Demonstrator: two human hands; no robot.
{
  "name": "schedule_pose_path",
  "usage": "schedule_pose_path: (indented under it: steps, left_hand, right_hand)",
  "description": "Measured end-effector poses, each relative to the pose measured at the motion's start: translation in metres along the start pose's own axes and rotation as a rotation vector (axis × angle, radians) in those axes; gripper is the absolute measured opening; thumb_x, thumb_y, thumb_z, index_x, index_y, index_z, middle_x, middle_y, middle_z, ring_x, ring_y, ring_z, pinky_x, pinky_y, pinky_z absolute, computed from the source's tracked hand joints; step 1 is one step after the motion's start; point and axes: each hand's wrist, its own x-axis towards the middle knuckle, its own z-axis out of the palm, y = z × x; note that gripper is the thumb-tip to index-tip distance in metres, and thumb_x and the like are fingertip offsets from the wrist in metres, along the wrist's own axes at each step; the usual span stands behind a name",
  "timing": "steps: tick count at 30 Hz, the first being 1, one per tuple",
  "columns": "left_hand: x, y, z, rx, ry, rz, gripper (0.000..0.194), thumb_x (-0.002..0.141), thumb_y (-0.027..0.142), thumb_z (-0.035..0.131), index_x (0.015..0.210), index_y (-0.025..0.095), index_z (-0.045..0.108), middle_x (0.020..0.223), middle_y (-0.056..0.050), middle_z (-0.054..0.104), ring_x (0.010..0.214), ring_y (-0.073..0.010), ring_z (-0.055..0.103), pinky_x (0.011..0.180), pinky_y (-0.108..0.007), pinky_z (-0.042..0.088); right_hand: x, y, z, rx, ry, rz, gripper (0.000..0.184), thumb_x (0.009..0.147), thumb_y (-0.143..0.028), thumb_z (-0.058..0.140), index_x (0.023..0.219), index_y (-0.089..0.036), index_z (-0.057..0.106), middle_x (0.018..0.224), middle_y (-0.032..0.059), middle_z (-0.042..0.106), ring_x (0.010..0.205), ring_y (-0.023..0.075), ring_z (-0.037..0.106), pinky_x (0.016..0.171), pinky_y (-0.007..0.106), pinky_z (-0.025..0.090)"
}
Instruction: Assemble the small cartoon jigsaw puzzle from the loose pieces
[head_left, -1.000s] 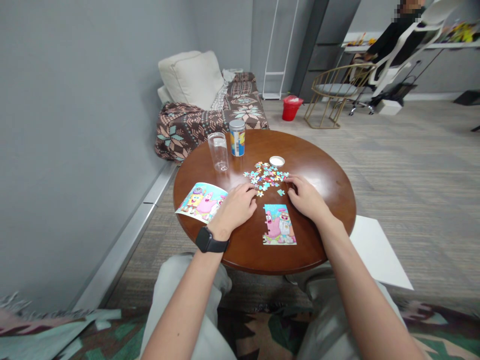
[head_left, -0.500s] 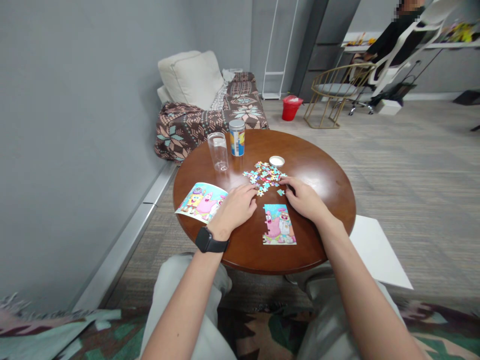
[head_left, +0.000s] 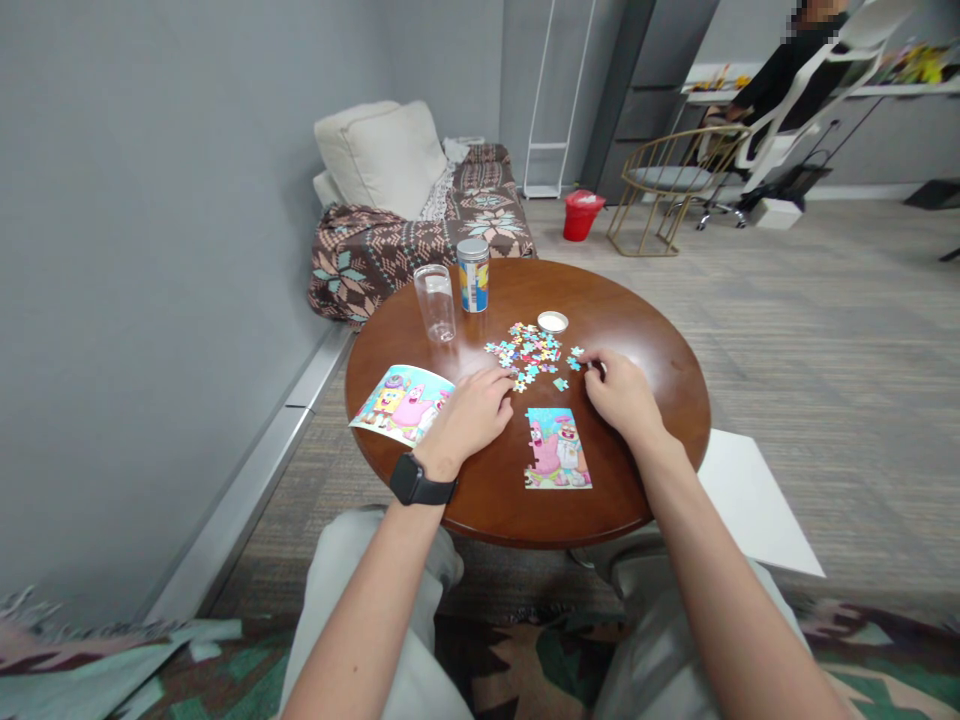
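Note:
A pile of small loose jigsaw pieces [head_left: 528,352] lies near the middle of a round brown table [head_left: 645,340]. My left hand [head_left: 472,412], a black watch on its wrist, rests palm down with curled fingers touching the near edge of the pile. My right hand [head_left: 619,390] lies at the pile's right side, fingers bent and fingertips beside a few stray pieces [head_left: 576,358]. A partly built puzzle picture [head_left: 557,448] lies between my hands, closer to me. A single piece [head_left: 559,384] sits just above it.
A printed reference picture [head_left: 403,400] lies at the table's left edge. A clear glass [head_left: 436,302], a printed can [head_left: 473,275] and a white lid [head_left: 553,321] stand further back. Behind are a blanket-covered couch [head_left: 420,225], a red bucket [head_left: 582,215], a gold chair [head_left: 671,180] and a seated person [head_left: 787,70].
My right hand has shifted slightly right and back, and a few pieces now lie separated at the pile's right. My left hand has stayed in place.

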Motion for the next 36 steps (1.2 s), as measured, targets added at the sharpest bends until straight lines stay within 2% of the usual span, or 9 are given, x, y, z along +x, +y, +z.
schedule_pose_path:
  steps: [7,11,14,25,36]
  left_hand:
    - [0.0001,-0.0010,0.0010,0.009,0.001,0.004,0.029,0.095,0.016,0.048,0.116,0.016,0.068,0.136,-0.010,0.065,0.124,-0.0224,0.061,0.109,-0.038,0.046]
    - [0.0004,-0.0006,0.0006,0.014,-0.010,0.003,0.029,0.095,0.016,0.048,0.117,0.014,0.068,0.137,-0.011,0.064,0.124,-0.0229,0.061,0.109,-0.038,0.046]
    - [0.0007,0.0004,-0.0001,0.018,-0.015,-0.004,0.029,0.095,0.015,0.049,0.117,0.014,0.069,0.137,-0.010,0.064,0.124,-0.0231,0.061,0.109,-0.039,0.046]
    - [0.0004,0.0031,-0.0037,0.025,-0.028,-0.016,0.030,0.095,0.015,0.049,0.118,0.014,0.068,0.137,-0.010,0.064,0.125,-0.0228,0.060,0.109,-0.038,0.046]
    - [0.0000,0.0021,-0.0015,0.029,-0.018,-0.015,0.033,0.096,0.016,0.046,0.123,0.016,0.066,0.139,-0.010,0.063,0.126,-0.0222,0.059,0.110,-0.038,0.046]
  right_hand:
    - [0.0006,-0.0024,-0.0019,-0.003,-0.050,0.036,0.029,0.084,-0.014,0.047,0.099,-0.020,0.071,0.106,0.0122,0.073,0.102,0.0310,0.067,0.098,0.050,0.051]
    - [0.0004,0.0010,0.0031,0.018,-0.103,-0.069,0.032,0.086,-0.014,0.046,0.107,-0.019,0.070,0.125,0.0127,0.070,0.120,0.0305,0.063,0.109,0.052,0.046]
    - [0.0000,0.0029,0.0064,0.010,-0.153,-0.144,0.034,0.087,-0.015,0.046,0.110,-0.018,0.070,0.130,0.0125,0.068,0.127,0.0294,0.060,0.113,0.050,0.044]
    - [-0.0012,-0.0011,0.0033,-0.065,-0.127,-0.126,0.031,0.090,-0.022,0.045,0.109,-0.017,0.070,0.117,0.0155,0.067,0.113,0.0318,0.063,0.104,0.052,0.049]
    - [-0.0010,0.0006,0.0068,-0.024,-0.172,-0.254,0.032,0.091,-0.023,0.047,0.114,-0.016,0.069,0.128,0.0149,0.067,0.124,0.0303,0.060,0.111,0.050,0.046]
